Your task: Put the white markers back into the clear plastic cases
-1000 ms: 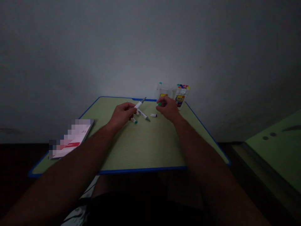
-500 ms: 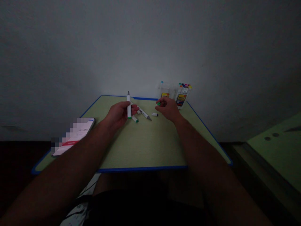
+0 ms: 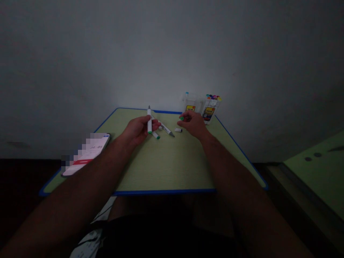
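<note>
My left hand [image 3: 139,129] is closed on a white marker [image 3: 149,122], held upright with its uncapped grey end up and a green end down. On the right, my right hand [image 3: 192,123] pinches a small green-ended marker cap [image 3: 182,118]. Between the hands lies another white marker [image 3: 167,129], its grey end pointing toward me. A white piece with a green end [image 3: 157,137] shows beneath my left hand, partly hidden by it. One loose cap with a dark end [image 3: 178,130] rests on the table just left of my right hand.
The light green table [image 3: 166,168] has a blue rim. Behind my right hand stand a clear case [image 3: 190,104] with a blue-tipped marker and a second case [image 3: 209,111] full of coloured markers. A phone [image 3: 88,154] lies at the left, near my left forearm. A wall rises behind.
The whole view has shifted slightly, moving the table and its things a little to the right. Both hands keep their hold, on the marker and the cap.
</note>
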`<action>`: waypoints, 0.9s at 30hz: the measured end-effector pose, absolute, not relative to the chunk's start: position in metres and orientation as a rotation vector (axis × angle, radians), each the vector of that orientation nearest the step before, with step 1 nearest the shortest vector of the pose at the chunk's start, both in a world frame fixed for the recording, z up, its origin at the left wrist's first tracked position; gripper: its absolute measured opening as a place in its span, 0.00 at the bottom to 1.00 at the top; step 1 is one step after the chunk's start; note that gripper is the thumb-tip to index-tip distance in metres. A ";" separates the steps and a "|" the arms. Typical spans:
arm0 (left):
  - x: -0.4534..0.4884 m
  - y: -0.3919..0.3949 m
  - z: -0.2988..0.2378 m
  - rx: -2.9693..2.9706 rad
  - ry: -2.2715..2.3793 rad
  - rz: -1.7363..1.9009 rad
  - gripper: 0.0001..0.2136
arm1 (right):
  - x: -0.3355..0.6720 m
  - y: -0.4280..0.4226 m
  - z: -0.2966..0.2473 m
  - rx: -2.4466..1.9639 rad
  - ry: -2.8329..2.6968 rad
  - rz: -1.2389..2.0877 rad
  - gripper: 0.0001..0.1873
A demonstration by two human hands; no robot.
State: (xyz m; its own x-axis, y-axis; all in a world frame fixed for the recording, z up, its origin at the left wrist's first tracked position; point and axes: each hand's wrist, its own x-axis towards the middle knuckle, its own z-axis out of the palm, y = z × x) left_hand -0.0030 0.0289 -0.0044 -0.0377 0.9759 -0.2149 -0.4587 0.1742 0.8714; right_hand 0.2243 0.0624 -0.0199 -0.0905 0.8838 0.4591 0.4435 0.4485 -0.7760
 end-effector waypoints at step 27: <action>0.003 0.020 -0.012 1.107 1.032 1.089 0.01 | 0.220 0.063 -0.023 -1.077 -1.581 0.668 0.14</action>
State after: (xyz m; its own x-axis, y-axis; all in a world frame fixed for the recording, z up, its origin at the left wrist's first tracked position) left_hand 0.0028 0.0199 -0.0118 0.1656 0.9827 -0.0827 -0.1354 0.1057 0.9851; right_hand 0.2196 0.0635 -0.0228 -0.0330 0.8931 0.4486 0.3011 0.4369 -0.8476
